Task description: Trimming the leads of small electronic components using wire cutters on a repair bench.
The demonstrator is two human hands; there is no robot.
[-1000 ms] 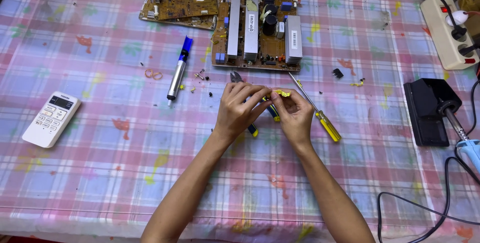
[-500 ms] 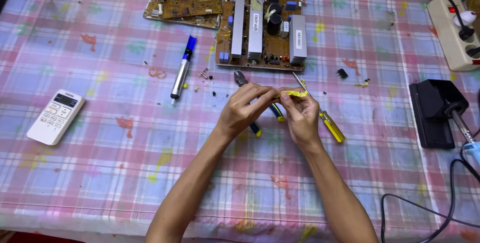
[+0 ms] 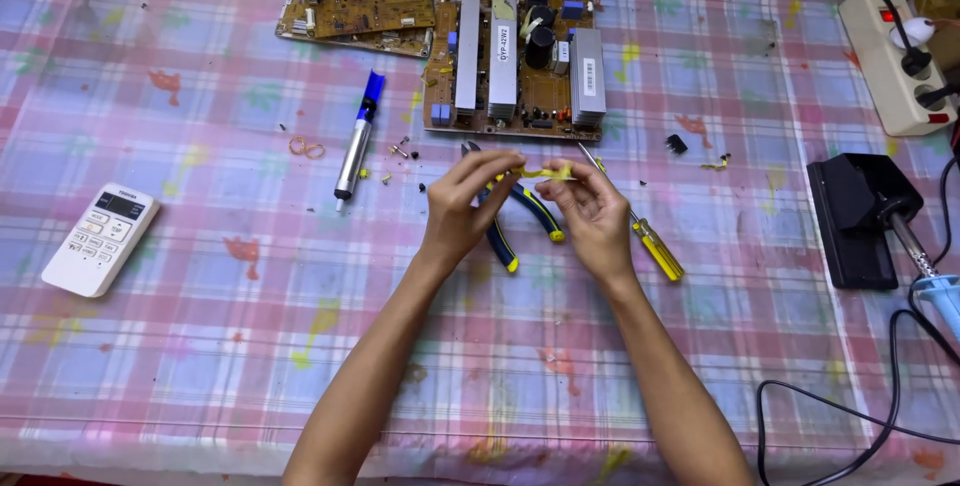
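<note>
Left hand (image 3: 462,208): fingertips pinched on left end of small yellow strip (image 3: 540,174). Right hand (image 3: 590,214): fingertips pinched on its right end. Strip held level between both hands, above counter (image 3: 200,346), just in front of large circuit board (image 3: 518,56). Pliers (image 3: 520,218), blue-yellow handles, lying under hands. Yellow-handled screwdriver (image 3: 655,244) just right of right hand. Blue-tipped desoldering pump (image 3: 357,146) left of hands. White remote (image 3: 100,238) far left. Soldering iron stand (image 3: 860,218) far right.
</note>
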